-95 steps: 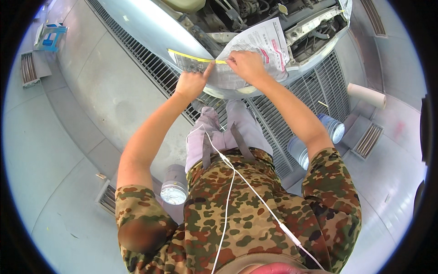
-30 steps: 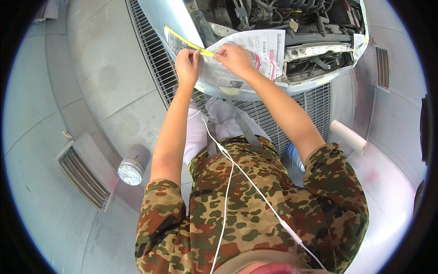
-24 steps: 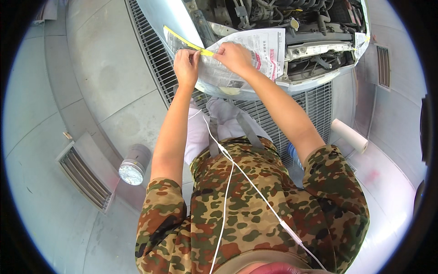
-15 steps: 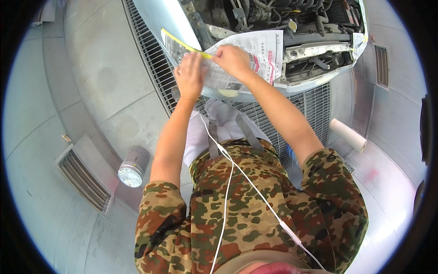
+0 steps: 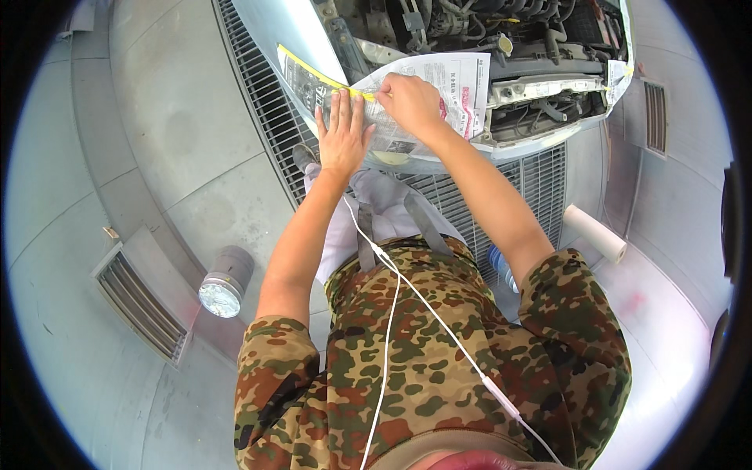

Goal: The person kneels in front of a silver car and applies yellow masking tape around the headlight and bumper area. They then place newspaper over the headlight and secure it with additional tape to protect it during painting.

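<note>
slim yellow tape (image 5: 309,70) along printed newspaper (image 5: 465,88), right grip (image 5: 411,100) narrow on tape, left grip (image 5: 342,139) flat

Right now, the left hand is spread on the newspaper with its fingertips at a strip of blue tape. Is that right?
Not the colour: the head view shows yellow tape, not blue. The left hand is indeed spread on the newspaper, fingertips at the tape.
</note>
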Available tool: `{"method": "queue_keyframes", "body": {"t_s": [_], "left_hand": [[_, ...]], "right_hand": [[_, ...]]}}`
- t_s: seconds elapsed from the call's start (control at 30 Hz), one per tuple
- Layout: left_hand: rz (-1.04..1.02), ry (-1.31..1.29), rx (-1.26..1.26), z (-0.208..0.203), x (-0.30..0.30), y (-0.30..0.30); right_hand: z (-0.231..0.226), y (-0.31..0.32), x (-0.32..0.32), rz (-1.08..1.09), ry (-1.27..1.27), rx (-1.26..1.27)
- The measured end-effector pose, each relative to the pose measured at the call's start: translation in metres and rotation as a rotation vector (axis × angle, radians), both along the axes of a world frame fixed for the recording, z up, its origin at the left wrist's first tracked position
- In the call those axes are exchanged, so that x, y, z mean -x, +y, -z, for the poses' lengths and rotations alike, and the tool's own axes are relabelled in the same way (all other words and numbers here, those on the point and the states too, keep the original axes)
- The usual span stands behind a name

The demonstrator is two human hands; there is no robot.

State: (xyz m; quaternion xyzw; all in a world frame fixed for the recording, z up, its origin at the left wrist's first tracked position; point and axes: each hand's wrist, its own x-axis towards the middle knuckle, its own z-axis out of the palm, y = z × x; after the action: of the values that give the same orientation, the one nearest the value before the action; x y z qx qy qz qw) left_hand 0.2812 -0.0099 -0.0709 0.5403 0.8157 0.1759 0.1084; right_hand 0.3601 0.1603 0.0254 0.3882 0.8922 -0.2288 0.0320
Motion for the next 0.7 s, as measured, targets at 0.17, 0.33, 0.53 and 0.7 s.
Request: {"method": "queue_keyframes", "body": {"t_s": [0.17, 0.33, 0.53, 0.7], "left_hand": [[-0.057, -0.016, -0.029, -0.017, -0.006, 0.006], [-0.113, -0.035, 0.035, -0.033, -0.021, 0.016], [-0.131, -0.087, 0.119, -0.032, -0.027, 0.026], [-0.155, -0.089, 0.121, -0.036, -0.034, 0.033]], "right_hand": [[0.006, 0.019, 0.012, -0.001, -0.123, 0.069], [0.012, 0.023, 0.018, 0.015, -0.154, 0.128], [0.015, 0.019, 0.022, -0.049, -0.155, 0.074], [0.011, 0.019, 0.017, -0.107, -0.172, 0.056]]}}
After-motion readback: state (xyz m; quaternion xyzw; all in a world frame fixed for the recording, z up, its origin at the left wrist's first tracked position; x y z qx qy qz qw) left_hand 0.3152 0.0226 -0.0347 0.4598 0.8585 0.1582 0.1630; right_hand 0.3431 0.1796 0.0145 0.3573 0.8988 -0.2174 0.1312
